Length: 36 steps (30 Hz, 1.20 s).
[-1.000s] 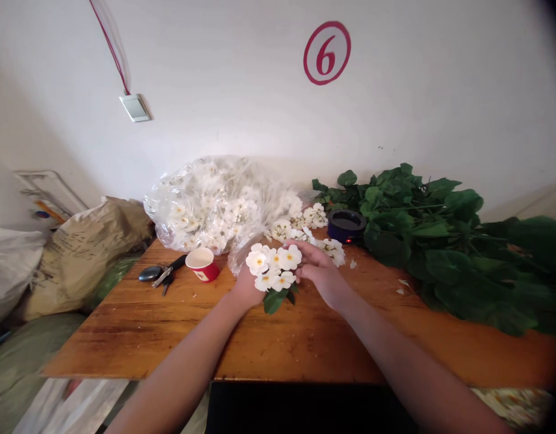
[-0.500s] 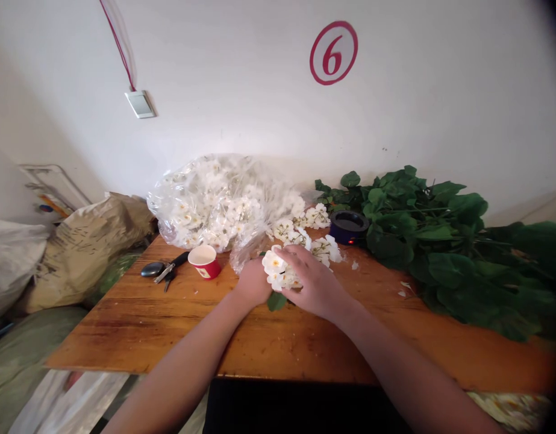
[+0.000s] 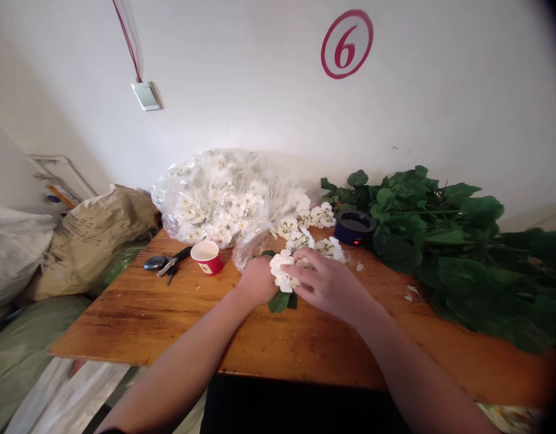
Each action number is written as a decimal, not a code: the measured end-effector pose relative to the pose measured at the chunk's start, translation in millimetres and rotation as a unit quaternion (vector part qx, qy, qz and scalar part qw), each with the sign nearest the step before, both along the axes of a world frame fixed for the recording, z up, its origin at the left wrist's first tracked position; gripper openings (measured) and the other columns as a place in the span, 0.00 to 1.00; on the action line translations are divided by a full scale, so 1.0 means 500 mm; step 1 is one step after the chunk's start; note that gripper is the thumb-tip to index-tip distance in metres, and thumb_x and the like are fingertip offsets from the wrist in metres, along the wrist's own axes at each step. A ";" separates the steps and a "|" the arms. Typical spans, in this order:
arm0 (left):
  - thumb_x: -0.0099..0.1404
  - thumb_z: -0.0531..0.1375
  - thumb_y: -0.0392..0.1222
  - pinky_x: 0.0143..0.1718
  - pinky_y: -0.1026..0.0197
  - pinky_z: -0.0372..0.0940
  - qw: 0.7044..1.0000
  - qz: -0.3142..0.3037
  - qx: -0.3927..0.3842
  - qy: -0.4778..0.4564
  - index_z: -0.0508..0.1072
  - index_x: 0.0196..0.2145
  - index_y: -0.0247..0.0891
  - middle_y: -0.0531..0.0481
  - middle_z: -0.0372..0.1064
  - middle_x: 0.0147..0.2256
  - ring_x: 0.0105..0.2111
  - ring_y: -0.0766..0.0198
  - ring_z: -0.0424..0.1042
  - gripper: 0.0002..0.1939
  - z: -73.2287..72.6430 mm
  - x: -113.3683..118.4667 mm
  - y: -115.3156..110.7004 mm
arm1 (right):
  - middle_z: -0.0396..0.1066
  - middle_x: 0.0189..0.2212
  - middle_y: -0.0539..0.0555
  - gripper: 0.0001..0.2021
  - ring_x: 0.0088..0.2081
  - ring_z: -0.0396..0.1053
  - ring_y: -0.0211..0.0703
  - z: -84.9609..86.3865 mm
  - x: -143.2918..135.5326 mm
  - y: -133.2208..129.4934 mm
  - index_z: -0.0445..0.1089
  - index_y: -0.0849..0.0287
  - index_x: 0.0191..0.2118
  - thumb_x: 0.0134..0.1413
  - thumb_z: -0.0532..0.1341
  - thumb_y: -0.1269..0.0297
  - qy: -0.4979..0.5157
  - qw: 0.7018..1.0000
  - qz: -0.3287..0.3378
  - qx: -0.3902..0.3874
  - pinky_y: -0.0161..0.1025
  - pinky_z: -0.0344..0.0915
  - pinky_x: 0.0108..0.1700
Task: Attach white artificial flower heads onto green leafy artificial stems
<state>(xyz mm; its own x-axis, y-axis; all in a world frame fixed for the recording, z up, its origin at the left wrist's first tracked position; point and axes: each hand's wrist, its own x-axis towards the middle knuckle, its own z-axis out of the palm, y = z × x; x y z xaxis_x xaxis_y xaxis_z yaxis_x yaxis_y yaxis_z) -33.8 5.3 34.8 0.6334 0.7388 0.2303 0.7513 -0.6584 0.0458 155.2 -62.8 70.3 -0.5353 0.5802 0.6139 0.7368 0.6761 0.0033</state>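
Over the middle of the table, my left hand (image 3: 261, 279) is closed around the stem of an artificial flower (image 3: 283, 271) with white petals and green leaves (image 3: 280, 302) below the bloom. The stem itself is hidden by the hand. My right hand (image 3: 326, 281) comes in from the right, its bent fingers against the white petals. Just beyond the hands lie loose white flower heads (image 3: 325, 215) in a small heap. Behind them, a clear plastic bag (image 3: 214, 202) bulges with more white blooms.
A red and white paper cup (image 3: 207, 258) stands left of the hands, beside keys with a black fob (image 3: 156, 263). A dark round pot (image 3: 354, 227) with a lit red light sits at the back right. Green leafy stems (image 3: 440, 241) cover the table's right side. Sacks (image 3: 88, 247) stand at the left.
My right hand has shifted slightly right, its fingers now more bent and spread at the bloom. More of the leaves beneath the flower shows. The view has turned a little left.
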 end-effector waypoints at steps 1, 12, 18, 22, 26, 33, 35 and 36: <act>0.64 0.53 0.46 0.28 0.58 0.58 1.000 -0.003 0.006 0.001 0.74 0.28 0.37 0.43 0.72 0.29 0.30 0.53 0.71 0.14 0.000 0.000 0.000 | 0.67 0.47 0.58 0.15 0.33 0.68 0.39 0.000 0.000 0.000 0.69 0.54 0.50 0.57 0.59 0.68 0.000 1.000 0.004 -0.005 0.35 0.64 0.32; 0.64 0.52 0.39 0.30 0.60 0.57 0.997 -0.051 0.031 -0.044 0.73 0.31 0.36 0.45 0.71 0.29 0.30 0.58 0.70 0.10 0.010 -0.008 -0.003 | 0.74 0.40 0.55 0.09 0.40 0.72 0.42 -0.015 0.011 0.030 0.75 0.57 0.38 0.57 0.58 0.73 0.213 0.972 0.071 -0.074 0.38 0.69 0.42; 0.71 0.48 0.51 0.33 0.61 0.58 0.987 -0.049 -0.016 -0.149 0.73 0.40 0.40 0.49 0.71 0.28 0.31 0.61 0.70 0.18 0.022 -0.008 -0.011 | 0.74 0.37 0.55 0.08 0.27 0.70 0.39 -0.007 0.036 0.038 0.75 0.58 0.29 0.51 0.66 0.58 0.431 0.884 -0.017 -0.181 0.36 0.67 0.26; 0.68 0.54 0.54 0.32 0.63 0.59 0.970 -0.043 -0.061 -0.231 0.73 0.42 0.40 0.53 0.68 0.25 0.29 0.64 0.68 0.17 0.014 -0.008 -0.007 | 0.72 0.36 0.52 0.09 0.19 0.61 0.32 -0.001 0.065 0.047 0.75 0.58 0.29 0.47 0.68 0.57 0.584 0.791 -0.015 -0.182 0.35 0.62 0.18; 0.64 0.58 0.48 0.31 0.64 0.58 0.960 -0.050 -0.089 -0.259 0.73 0.37 0.38 0.54 0.67 0.24 0.28 0.66 0.66 0.11 0.003 -0.009 -0.001 | 0.66 0.23 0.48 0.10 0.19 0.59 0.34 0.009 0.096 0.058 0.74 0.58 0.29 0.44 0.70 0.58 0.648 0.747 -0.014 -0.149 0.35 0.58 0.17; 0.66 0.55 0.41 0.31 0.64 0.57 0.949 -0.077 -0.114 -0.282 0.70 0.30 0.37 0.53 0.67 0.25 0.28 0.66 0.66 0.09 0.001 -0.017 0.004 | 0.67 0.23 0.49 0.15 0.18 0.59 0.35 0.076 0.181 0.061 0.74 0.57 0.30 0.45 0.68 0.49 0.498 0.846 -0.150 -0.121 0.36 0.58 0.20; 0.69 0.51 0.42 0.33 0.63 0.57 0.952 -0.086 -0.102 -0.276 0.69 0.28 0.37 0.51 0.67 0.26 0.30 0.65 0.66 0.14 0.002 -0.017 0.004 | 0.69 0.23 0.50 0.16 0.19 0.61 0.36 0.103 0.218 0.077 0.75 0.57 0.29 0.46 0.66 0.48 0.370 0.891 -0.227 -0.136 0.37 0.60 0.23; 0.70 0.49 0.42 0.33 0.63 0.57 0.954 -0.086 -0.095 -0.270 0.68 0.27 0.37 0.51 0.67 0.26 0.30 0.65 0.66 0.16 0.001 -0.016 0.005 | 0.70 0.23 0.51 0.15 0.21 0.64 0.38 0.115 0.236 0.090 0.75 0.57 0.28 0.46 0.66 0.49 0.309 0.904 -0.263 -0.133 0.38 0.60 0.25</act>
